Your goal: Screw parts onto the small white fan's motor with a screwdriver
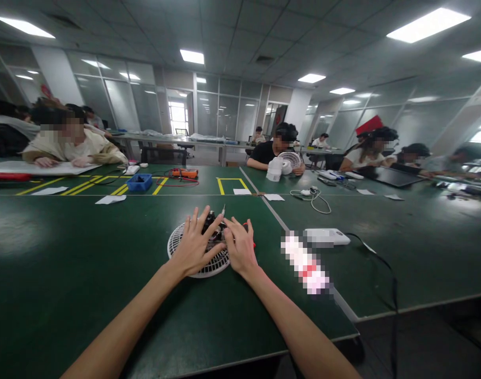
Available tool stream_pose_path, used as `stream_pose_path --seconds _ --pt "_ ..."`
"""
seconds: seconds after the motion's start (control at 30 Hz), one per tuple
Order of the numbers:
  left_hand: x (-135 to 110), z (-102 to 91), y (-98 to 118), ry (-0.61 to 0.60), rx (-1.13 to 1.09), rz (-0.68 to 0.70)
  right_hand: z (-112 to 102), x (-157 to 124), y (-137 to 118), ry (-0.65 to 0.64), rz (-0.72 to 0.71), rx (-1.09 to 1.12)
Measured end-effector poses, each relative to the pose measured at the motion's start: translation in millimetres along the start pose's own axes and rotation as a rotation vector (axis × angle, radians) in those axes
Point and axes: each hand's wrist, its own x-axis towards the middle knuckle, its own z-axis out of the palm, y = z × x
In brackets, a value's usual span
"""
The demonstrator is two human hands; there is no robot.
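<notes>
A round white fan grille (209,270) lies flat on the green table in front of me. Dark parts and wires (211,220) sit on its middle, partly covered by my hands. My left hand (193,246) rests over the grille with fingers spread, the fingertips near the dark parts. On the grille's right side, my right hand (240,246) has its fingers stretched forward, its index finger close to the left hand's fingers. A red object (246,227) shows partly behind the right hand; its kind is hidden. A thin pointed thing (223,209) sticks up beyond the fingertips.
Right of my hands lie a blurred-out pinkish item (307,263) and a white device (326,237) with a black cable (390,268). Farther off are a blue bin (139,182), an orange meter (185,173) and a white cable (317,202). Across the table, a person holds a white fan (278,167).
</notes>
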Motion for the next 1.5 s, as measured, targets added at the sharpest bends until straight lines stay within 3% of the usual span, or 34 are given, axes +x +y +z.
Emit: stream_pose_path --seconds 0.33,0.67,1.23,1.5 --pt "-2.7 1.4 8.1 0.238 0.114 0.185 -8.9 -7.1 -18.8 0.022 -0.191 -0.076" --pt "-4.7 -5.1 5.1 0.399 0.024 0.334 -1.2 -13.4 -26.7 -0.089 -0.326 -0.087" --pt "-6.5 -7.5 0.9 0.376 -0.059 0.236 1.9 -11.2 -22.5 -0.136 -0.363 -0.143" --pt "-4.4 -11.2 -1.9 0.496 -0.082 0.056 -14.1 -6.2 -16.3 -0.066 -0.354 -0.059"
